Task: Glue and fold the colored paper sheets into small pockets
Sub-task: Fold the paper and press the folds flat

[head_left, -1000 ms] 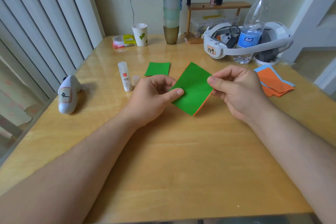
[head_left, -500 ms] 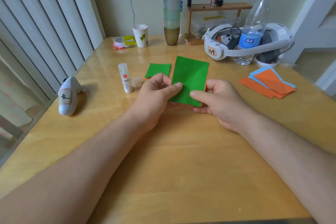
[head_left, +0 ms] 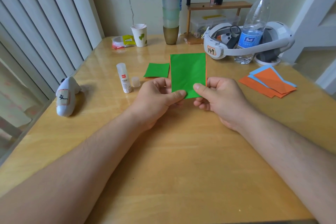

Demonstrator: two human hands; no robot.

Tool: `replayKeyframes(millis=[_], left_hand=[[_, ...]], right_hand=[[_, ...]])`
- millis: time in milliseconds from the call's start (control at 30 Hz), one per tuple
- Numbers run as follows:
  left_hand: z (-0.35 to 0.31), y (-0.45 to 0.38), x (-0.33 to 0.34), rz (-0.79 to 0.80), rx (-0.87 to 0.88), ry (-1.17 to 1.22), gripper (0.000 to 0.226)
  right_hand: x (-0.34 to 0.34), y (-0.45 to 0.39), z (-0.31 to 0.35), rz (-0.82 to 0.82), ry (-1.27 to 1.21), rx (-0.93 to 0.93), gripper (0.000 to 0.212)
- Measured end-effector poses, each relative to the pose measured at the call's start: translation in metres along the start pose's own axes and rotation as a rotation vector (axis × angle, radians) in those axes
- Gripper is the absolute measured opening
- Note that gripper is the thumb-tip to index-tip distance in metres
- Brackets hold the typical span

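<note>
A green paper sheet [head_left: 188, 72] with an orange sheet showing along its side edges stands upright above the table. My left hand [head_left: 160, 96] pinches its lower left corner and my right hand [head_left: 218, 94] pinches its lower right corner, thumbs on the green face. A smaller folded green piece [head_left: 157, 70] lies flat on the table behind my left hand. An uncapped glue stick [head_left: 124, 78] stands to the left, its clear cap [head_left: 135, 82] beside it. A stack of orange and blue sheets [head_left: 269, 82] lies at the right.
A white controller [head_left: 65, 96] lies near the left table edge. At the back stand a paper cup [head_left: 140, 35], stacked plastic cups [head_left: 171, 11], a small wooden shelf [head_left: 218, 5], a white headset [head_left: 245, 45] and a water bottle [head_left: 254, 25]. A tape packet [head_left: 123, 42] lies by the paper cup.
The green sheet has turned from a slant to straight upright. My right hand slid from its top right edge down to the bottom corner, close to my left hand.
</note>
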State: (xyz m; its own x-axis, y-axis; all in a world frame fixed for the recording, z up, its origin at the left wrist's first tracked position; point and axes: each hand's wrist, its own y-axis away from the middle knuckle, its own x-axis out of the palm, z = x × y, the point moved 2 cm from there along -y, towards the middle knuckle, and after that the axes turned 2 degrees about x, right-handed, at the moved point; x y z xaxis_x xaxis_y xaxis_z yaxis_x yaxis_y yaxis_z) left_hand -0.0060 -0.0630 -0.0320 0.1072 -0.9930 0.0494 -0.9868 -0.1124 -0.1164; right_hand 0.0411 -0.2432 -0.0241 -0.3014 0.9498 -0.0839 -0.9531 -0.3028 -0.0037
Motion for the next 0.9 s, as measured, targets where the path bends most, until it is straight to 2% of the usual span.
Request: replayKeyframes(millis=[200,333,367,433,533,567,633,733,800,833,900], left_hand=[[-0.002,-0.002,0.0,-0.049,-0.013,0.008,0.014],[-0.007,-0.005,-0.012,-0.151,0.144,-0.078,0.006],[-0.011,-0.005,-0.015,-0.182,0.179,-0.064,0.008],[-0.017,-0.005,-0.021,-0.22,0.24,-0.021,0.016],[-0.021,-0.005,-0.025,-0.28,0.257,-0.047,0.021],[-0.019,-0.006,-0.025,-0.292,0.242,-0.043,0.023],[-0.017,-0.007,-0.026,-0.292,0.202,-0.011,0.03],[-0.022,-0.009,-0.026,-0.275,0.139,0.134,0.047],[-0.023,-0.009,-0.024,-0.22,0.094,0.294,0.048],[-0.022,-0.009,-0.022,-0.193,0.086,0.308,0.044],[-0.016,-0.009,-0.022,-0.187,0.116,0.133,0.035]], right_hand=[[0.003,0.002,-0.003,-0.024,0.045,-0.036,0.008],[0.006,0.002,0.009,-0.034,0.221,-0.2,0.021],[0.007,0.001,0.012,-0.037,0.207,-0.175,0.024],[0.009,-0.004,0.016,-0.033,0.038,0.022,0.03],[0.022,0.001,0.024,0.187,-0.279,0.404,0.025],[0.026,0.003,0.026,0.267,-0.304,0.465,0.03],[0.029,0.004,0.024,0.319,-0.287,0.464,0.033],[0.031,-0.003,0.021,0.18,-0.246,0.365,0.006],[0.032,-0.013,0.02,0.091,-0.287,0.318,0.007],[0.034,-0.019,0.02,0.068,-0.305,0.291,0.009],[0.039,-0.028,0.022,0.054,-0.29,0.245,0.01]])
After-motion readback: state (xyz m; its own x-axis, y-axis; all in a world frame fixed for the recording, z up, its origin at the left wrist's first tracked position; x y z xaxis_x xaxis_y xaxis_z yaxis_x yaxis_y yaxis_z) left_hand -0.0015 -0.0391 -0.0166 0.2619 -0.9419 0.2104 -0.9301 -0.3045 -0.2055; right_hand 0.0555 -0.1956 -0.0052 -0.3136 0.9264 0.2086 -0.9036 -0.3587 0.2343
